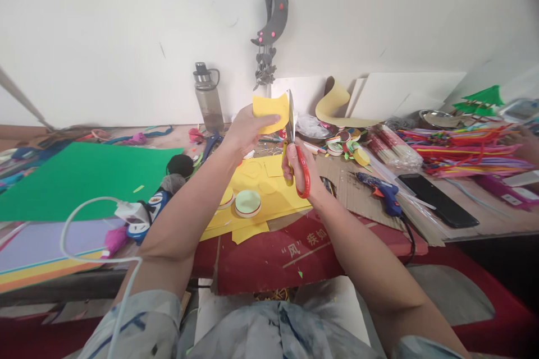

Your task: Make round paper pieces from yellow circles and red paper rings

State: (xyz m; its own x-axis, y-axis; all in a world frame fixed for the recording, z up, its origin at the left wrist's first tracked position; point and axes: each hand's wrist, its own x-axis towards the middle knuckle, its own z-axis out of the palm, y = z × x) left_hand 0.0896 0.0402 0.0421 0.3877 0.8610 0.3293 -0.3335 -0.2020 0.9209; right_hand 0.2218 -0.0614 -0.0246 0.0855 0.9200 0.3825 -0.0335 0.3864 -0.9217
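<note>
My left hand [246, 130] pinches a yellow sheet piece [269, 107], held up above the table with the thumb across its front. My right hand [300, 164] grips a pair of scissors [291, 118] with red and yellow handles. The blades point upward and lie against the right edge of the yellow piece; how far they part I cannot tell. Below both hands lie yellow sheets [278, 193]. On them rest a round piece with a pale green top [248, 202] and a similar yellow round piece [226, 197], partly behind my left forearm.
A green sheet [84, 179] lies left, near a power strip [143, 224] with a white cable [67, 235] crossing my left arm. A bottle [209, 98] stands behind. Rightward are a glue gun [381, 192], a black phone [438, 199] and colourful pipe cleaners [458, 151].
</note>
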